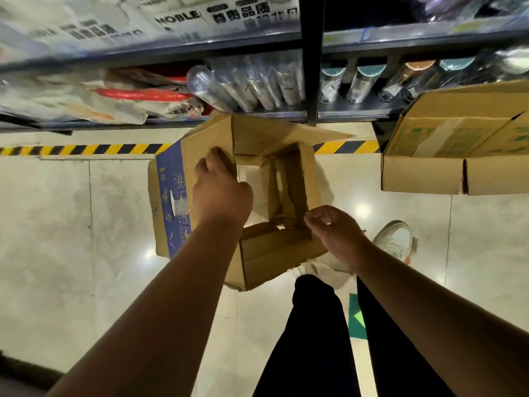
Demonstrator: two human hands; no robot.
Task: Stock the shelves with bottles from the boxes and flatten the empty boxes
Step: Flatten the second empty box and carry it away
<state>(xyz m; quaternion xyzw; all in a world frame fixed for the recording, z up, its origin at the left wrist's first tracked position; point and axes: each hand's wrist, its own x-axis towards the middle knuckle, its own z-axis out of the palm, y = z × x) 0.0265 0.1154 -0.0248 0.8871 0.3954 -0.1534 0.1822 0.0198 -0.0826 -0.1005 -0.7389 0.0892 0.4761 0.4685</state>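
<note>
A: Where is the box, and in what condition?

B: The empty cardboard box (257, 196) is held in the air above the pale tiled floor (71, 224), in front of the lower shelf (171, 121). Both its ends are open, so the floor is visible through the middle. Its flaps stand out at the far and near sides. One side carries a blue printed band with a cut handle hole.

A: How do the hands hold it?

B: The left hand (220, 190) is closed over the top edge of the left wall, fingers curled inside the box. The right hand (332, 227) pinches the near right corner edge with narrow, bent fingers.

A: What stands around it?

B: On the lower shelf, behind the box, there are clear bottles (355, 81) with pale caps, standing in a row, and wrapped clear bottles to their left. Further left lie flat printed packages, one with red colour. A black upright post (312, 67) divides the shelf. To the right, a second cardboard box (458, 144) with green print sits with its flaps open. A yellow-black striped tape (86, 149) runs along the floor under the shelf. Below, the person's black trouser legs and one white shoe (398, 239) are visible.
</note>
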